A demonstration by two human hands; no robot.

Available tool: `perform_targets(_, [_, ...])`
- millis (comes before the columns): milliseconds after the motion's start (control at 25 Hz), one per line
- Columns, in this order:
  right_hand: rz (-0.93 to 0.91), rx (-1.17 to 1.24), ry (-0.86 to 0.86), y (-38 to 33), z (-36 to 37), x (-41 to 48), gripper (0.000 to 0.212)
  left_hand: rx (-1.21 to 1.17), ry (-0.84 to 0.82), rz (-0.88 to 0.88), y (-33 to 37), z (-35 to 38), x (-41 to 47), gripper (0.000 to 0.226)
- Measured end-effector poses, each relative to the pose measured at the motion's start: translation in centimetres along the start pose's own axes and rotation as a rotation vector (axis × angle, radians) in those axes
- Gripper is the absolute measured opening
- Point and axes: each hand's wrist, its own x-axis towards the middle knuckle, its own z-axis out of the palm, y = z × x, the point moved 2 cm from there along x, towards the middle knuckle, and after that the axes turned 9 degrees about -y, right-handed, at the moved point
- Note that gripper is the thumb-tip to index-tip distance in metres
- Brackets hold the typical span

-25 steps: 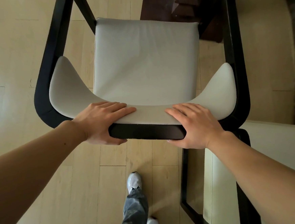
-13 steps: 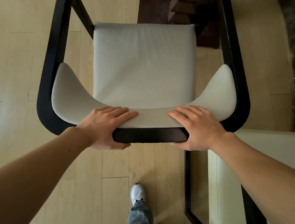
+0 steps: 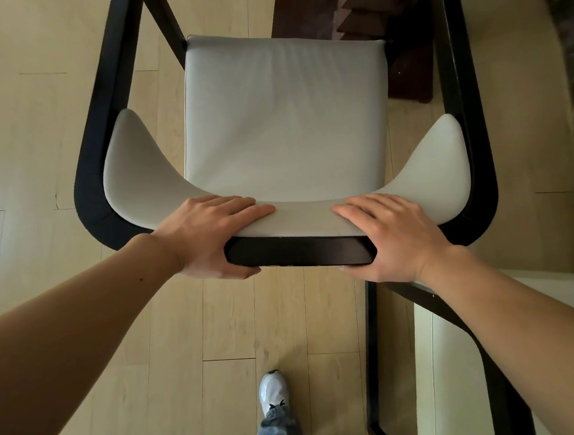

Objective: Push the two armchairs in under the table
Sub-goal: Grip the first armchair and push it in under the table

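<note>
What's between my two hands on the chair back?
In the head view, only the armchair's backrest: pale pad above dark rail, between left hand and right hand.

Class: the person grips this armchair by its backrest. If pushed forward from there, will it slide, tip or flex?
The armchair will likely slide: the wood floor looks smooth. The left hand and right hand grip the backrest top, high up, so a hard shove could tip it forward. The thick dark frame looks rigid and probably fairly heavy.

Left hand, right hand clamped, fingers forward, arms extended.
</note>
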Motion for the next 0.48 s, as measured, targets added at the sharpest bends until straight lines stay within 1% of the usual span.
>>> perform_targets(240, [0.011,0.008,-0.034,1.1,-1.0,1.5,0.087,0.009,0.026,0.003,-1.5,-0.9,1.2,0.093])
perform_targets(480, [0.005,0.002,-0.009,1.8,-1.7,2.5,0.086,0.004,0.022,-0.002,-2.4,-1.5,2.1,0.093])
